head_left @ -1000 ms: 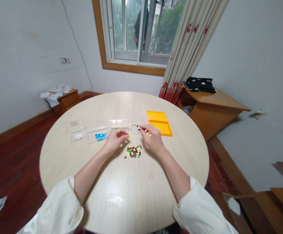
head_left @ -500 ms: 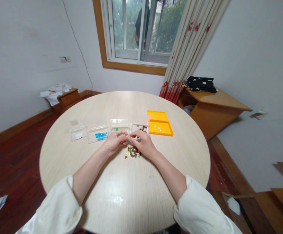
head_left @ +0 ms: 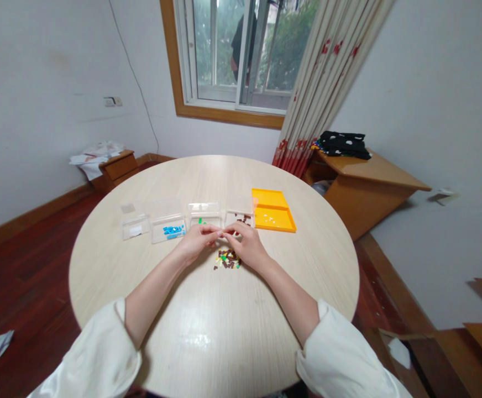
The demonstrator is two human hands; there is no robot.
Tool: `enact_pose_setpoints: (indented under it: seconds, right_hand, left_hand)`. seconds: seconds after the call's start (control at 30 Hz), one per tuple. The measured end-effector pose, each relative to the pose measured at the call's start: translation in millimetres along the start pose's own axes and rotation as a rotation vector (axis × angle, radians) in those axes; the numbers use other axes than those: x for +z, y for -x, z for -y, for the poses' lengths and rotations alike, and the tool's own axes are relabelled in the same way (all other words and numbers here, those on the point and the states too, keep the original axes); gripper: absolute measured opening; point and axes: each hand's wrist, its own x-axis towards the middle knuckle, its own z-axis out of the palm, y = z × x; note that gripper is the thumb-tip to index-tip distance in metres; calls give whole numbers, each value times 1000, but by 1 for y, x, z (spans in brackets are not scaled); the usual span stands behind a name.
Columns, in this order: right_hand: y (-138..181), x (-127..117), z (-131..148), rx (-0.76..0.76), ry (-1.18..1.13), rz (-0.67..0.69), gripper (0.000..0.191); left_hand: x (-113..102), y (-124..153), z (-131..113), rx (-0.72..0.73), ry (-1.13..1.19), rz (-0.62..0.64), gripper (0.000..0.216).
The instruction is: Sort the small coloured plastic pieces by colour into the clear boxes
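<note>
My left hand [head_left: 199, 239] and my right hand [head_left: 244, 241] meet fingertip to fingertip above the table, each closed in a pinch. Whatever lies between the fingertips is too small and too covered to name. Just below my right hand is a loose pile of small brown, yellow and green pieces [head_left: 226, 258]. Beyond the hands stand clear open boxes: one with blue pieces [head_left: 173, 230], one with green pieces [head_left: 200, 221], partly hidden by my left hand, and one with brown pieces [head_left: 244, 218], partly behind my right hand.
An open yellow case [head_left: 274, 219] with several white pieces lies at the right of the row. A clear box [head_left: 135, 228] with something white stands at the left end. The round table [head_left: 220, 326] carries everything; a wooden cabinet [head_left: 373, 177] stands beyond its right edge.
The fingertips have drawn closer together, and a yellow bit that showed between them is now hidden. The view has shifted very slightly.
</note>
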Motion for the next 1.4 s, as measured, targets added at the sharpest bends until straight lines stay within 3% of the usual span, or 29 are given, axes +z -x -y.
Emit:
enact_pose_setpoints:
  seconds: [0.2,0.27,0.37,0.43,0.53,0.7,0.9,1.0,1.2,1.3,1.4]
  right_hand:
    - [0,0,-4,11,20,5,10]
    - [-1,0,-6,29,24,24,9]
    - [-1,-3,-7,72,53,78,11]
    - [-2,-4,-7,98,81,133,12]
    - [-1,-5,-6,98,106,220,13]
    - [0,-4,-4,47,78,352,17]
    - [1,-4,1,21,67,446,25]
    - [1,-5,2,28,71,464,27]
    - [2,-4,-1,32,95,475,26]
    - [2,-3,-1,31,89,470,25]
    - [2,-4,-1,36,86,473,23]
  left_hand:
    - [-14,-1,-12,119,-207,-105,27]
    - [-30,0,-21,159,-371,-257,22]
    - [-64,6,-33,184,-739,-672,11]
    - [-87,11,-37,160,-906,-881,12]
    - [-113,17,-34,101,-1019,-1014,14]
    - [-132,20,-24,-21,-1116,-994,17]
    - [-137,23,-25,-287,-1146,-908,21]
    - [-137,23,-25,-334,-1153,-875,22]
    - [-135,23,-26,-299,-1173,-864,24]
    - [-132,21,-27,-175,-1152,-865,22]
    - [-126,19,-28,-2,-1125,-747,21]
